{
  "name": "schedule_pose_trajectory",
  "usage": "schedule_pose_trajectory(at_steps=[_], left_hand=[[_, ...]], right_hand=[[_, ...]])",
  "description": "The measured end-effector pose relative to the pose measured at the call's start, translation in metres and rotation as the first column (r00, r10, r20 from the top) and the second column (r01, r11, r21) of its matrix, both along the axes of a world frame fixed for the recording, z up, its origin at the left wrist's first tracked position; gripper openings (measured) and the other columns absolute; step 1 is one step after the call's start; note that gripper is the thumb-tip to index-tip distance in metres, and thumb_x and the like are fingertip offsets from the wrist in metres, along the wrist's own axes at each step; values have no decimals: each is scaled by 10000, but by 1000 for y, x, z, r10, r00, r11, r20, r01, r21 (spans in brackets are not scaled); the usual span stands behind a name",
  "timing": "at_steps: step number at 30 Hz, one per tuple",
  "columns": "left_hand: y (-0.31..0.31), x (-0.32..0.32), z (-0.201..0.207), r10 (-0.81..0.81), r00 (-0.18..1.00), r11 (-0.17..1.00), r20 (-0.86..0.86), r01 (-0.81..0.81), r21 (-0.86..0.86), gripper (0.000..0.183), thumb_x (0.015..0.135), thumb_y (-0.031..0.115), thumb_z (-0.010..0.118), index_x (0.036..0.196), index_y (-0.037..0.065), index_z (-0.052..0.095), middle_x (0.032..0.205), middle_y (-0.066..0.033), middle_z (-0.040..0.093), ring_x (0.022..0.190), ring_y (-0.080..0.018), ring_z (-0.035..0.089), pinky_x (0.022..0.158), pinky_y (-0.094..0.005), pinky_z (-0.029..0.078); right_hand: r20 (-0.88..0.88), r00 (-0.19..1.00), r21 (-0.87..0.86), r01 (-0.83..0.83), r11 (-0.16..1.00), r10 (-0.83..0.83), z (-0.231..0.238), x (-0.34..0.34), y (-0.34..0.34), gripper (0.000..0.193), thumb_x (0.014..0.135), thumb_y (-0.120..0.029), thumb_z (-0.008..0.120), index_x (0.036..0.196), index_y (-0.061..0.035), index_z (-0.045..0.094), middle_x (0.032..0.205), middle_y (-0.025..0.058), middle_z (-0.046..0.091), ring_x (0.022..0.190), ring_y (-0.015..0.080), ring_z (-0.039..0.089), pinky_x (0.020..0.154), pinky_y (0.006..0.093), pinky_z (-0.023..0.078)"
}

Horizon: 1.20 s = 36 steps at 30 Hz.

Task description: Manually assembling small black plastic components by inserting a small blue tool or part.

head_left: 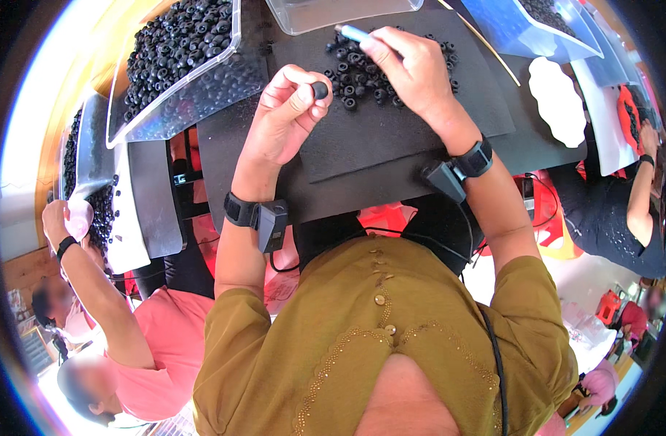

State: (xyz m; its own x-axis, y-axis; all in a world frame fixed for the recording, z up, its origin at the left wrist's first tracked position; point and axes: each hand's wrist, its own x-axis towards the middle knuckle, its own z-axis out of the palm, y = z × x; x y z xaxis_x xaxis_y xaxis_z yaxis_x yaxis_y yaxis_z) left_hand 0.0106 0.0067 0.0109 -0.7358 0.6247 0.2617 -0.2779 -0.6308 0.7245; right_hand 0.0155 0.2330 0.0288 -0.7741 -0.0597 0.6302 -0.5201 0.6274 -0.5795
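Ring pinched, tool gripped, above the black mat.
The left hand point(289, 109) pinches one ring point(320, 89); the right hand point(409, 62) grips a blue tool point(353, 33) over the far pile point(362, 73). A loose pinch could drop the ring among them.

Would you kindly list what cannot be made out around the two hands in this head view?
- Light blue tool: the right hand covers all but its tip.
- Small black ring: the left hand fingertips hide its underside.
- Pile of black rings: the right hand covers part.
- Clear empty tray: cut off by the top edge.
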Motion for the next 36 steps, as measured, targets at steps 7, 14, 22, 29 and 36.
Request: schedule_pose_trajectory(at_steps=[7,14,22,29,36], left_hand=[[-40,-10,64,394,814,880,-427,-469,-82,96,936,107,632,1007,43,635,950,-95,655,781,-142,576,734,-254,491],[-151,-68,122,269,275,-8,-923,-958,-287,193,869,82,710,1056,33,705,975,-64,711,862,-145,665,785,-250,528],[-3,3,43,-101,212,432,-972,-871,-235,139,790,-19,663,925,13,669,918,-144,668,877,-336,652,768,-378,539],[7,-24,1,-241,255,360,-936,-873,-330,266,782,-14,669,1048,-2,651,1019,-158,661,928,-349,637,827,-378,522],[6,-16,14,82,834,416,-545,-525,-742,215,911,-2,587,1120,26,631,1061,-87,668,883,-170,661,777,-271,544]], right_hand=[[-5,1000,-48,14,999,-14,-6,0,3,295,937,-344,600,915,-57,662,676,127,605,610,319,609,553,386,459],[13,1000,16,-9,1000,9,-3,1,-5,266,927,-320,608,930,-59,661,691,117,608,612,309,609,566,395,465],[17,1000,-35,24,999,-24,-8,-1,-2,295,942,-340,597,946,-55,672,721,122,640,625,313,614,580,379,471],[38,999,-44,30,999,-28,-7,0,-5,281,945,-316,595,950,-45,669,743,130,650,636,307,623,587,375,475],[40,999,-73,-8,997,11,-4,3,-4,276,944,-301,598,946,-32,663,755,141,648,623,305,616,578,365,470]])
